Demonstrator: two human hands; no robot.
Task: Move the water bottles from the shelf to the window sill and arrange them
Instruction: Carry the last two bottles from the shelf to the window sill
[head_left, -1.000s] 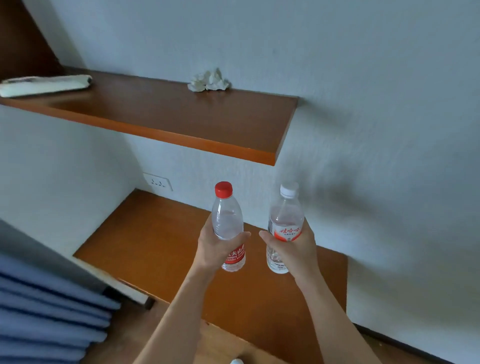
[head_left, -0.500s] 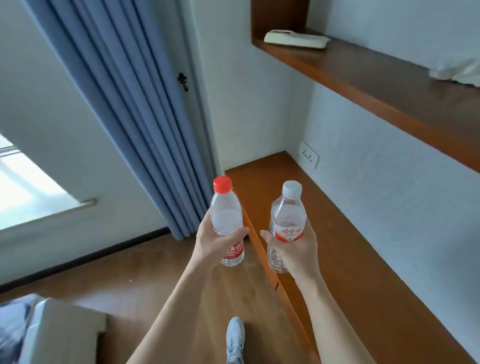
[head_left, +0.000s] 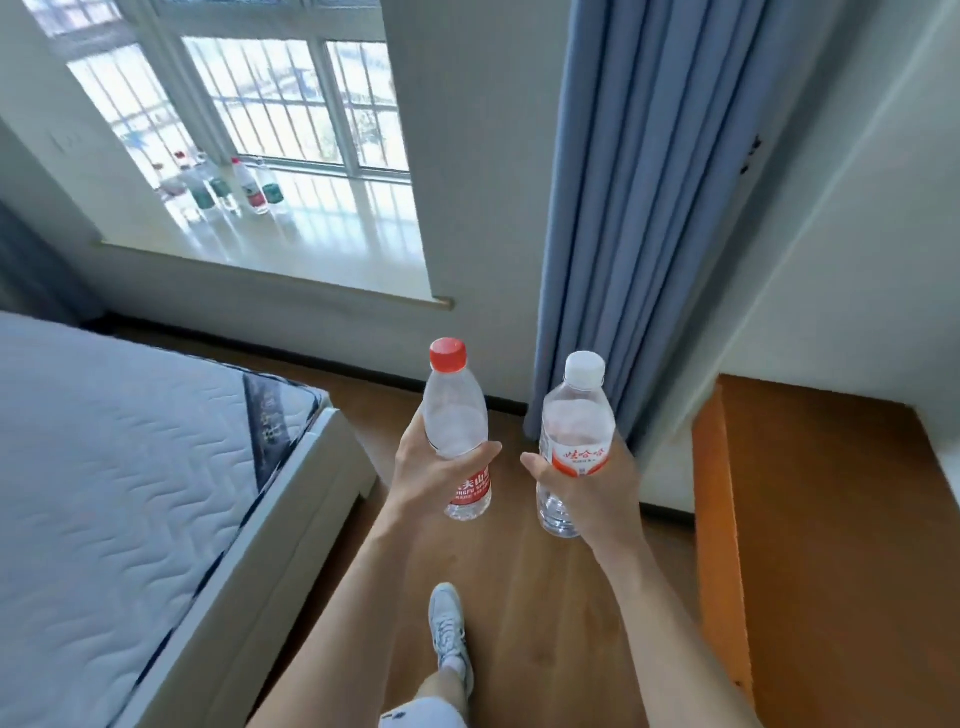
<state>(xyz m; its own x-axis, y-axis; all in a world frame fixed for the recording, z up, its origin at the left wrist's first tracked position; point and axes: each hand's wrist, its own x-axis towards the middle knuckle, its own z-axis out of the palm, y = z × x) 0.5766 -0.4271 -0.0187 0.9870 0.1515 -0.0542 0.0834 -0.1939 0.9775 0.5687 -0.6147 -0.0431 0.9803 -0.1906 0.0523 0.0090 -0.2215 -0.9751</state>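
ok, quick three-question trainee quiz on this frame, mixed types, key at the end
1. True or false: the left hand grips the red-capped bottle.
2. Where do other bottles already stand? A) mattress B) window sill C) floor
3. Fill in: the right hand grips a second bottle; its cap is ____.
Key: 1 true; 2 B; 3 white.

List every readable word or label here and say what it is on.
"夫山", with "ONGFU" beneath: red label of the red-capped bottle, partly hidden by the left hand.
"娃哈哈": red label of the white-capped bottle.
Mattress tag: print blurred, unreadable.
Labels on the sill bottles: too small to read.
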